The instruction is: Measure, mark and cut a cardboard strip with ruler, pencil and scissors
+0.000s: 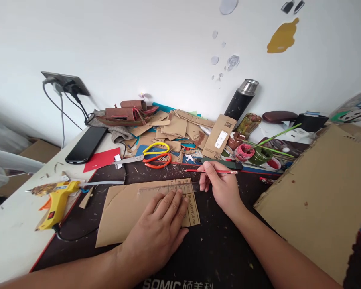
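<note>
My left hand lies flat on a piece of brown cardboard, fingers stretched out. Under its fingertips runs a clear ruler, which reaches past the cardboard's right edge. Black printed lines and figures show on the cardboard's right end. A red pencil is pinched in my right hand, held nearly level above the mat. My right fingers are close to the ruler's right end; whether they touch it I cannot tell.
Scissors and cardboard scraps lie behind the work. A yellow glue gun and a phone are at left. Paint jars, a black flask and a large cardboard sheet stand at right. A model boat sits at back.
</note>
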Demonstrator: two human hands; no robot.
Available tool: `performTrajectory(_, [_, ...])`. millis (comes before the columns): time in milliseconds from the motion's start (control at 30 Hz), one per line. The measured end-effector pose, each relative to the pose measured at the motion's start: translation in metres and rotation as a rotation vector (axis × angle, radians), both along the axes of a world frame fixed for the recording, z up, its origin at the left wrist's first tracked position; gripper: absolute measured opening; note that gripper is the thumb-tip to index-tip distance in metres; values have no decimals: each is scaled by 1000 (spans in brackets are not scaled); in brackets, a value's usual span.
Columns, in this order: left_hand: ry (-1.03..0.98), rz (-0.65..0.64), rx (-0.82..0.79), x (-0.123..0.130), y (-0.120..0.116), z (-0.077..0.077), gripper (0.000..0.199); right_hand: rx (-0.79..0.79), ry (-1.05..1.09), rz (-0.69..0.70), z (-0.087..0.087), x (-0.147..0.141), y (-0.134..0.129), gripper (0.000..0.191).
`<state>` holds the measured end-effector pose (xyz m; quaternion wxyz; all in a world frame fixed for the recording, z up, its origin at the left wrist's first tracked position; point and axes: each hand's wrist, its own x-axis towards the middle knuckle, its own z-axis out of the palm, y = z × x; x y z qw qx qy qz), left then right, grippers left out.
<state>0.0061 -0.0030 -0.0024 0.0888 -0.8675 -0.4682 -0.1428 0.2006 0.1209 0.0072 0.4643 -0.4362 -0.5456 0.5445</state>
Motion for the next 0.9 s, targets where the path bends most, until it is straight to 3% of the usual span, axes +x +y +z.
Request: performTrajectory(900, [-12, -25, 19, 0, 1, -3, 47, -30, 69, 23, -4, -1, 4, 60])
